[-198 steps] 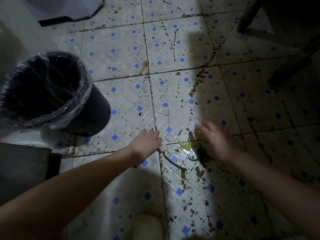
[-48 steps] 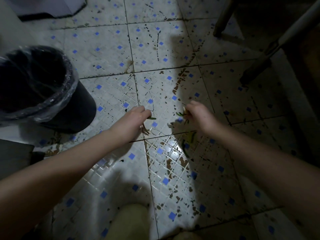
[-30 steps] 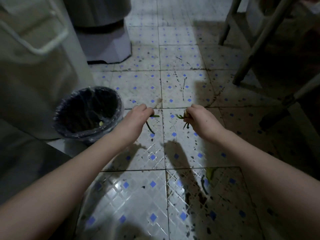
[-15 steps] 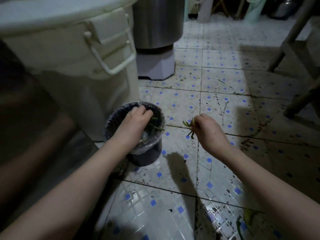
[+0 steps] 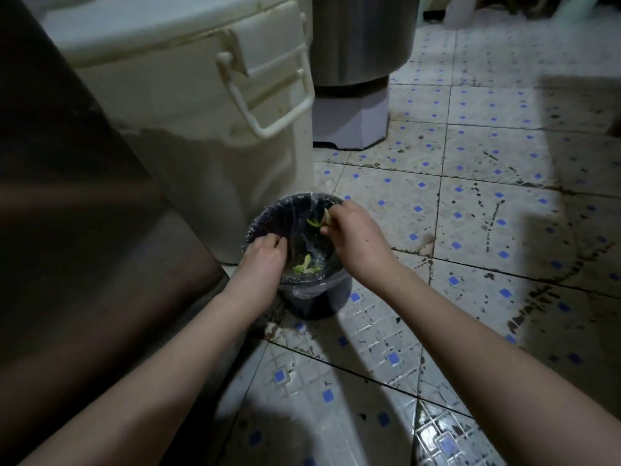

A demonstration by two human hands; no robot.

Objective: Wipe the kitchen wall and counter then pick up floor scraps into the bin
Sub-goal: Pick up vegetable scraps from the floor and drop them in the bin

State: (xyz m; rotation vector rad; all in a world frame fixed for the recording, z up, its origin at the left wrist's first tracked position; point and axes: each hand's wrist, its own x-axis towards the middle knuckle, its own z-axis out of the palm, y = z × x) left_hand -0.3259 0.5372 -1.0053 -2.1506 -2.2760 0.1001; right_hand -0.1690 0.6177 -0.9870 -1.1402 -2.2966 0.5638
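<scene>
While left hand [image 5: 265, 255] hangs loose over bin [image 5: 319, 301], right hand [image 5: 354, 238] pinches scraps [image 5: 324, 218].

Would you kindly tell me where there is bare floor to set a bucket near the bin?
Free: tiles right of the bin, before the drum; floor between the forearms. Crowded: left hand and right hand fill the bin's mouth; tub stands close behind.

1 head-worn view, facing forward and down, close over bin [image 5: 304, 297], floor [image 5: 470, 213]
</scene>
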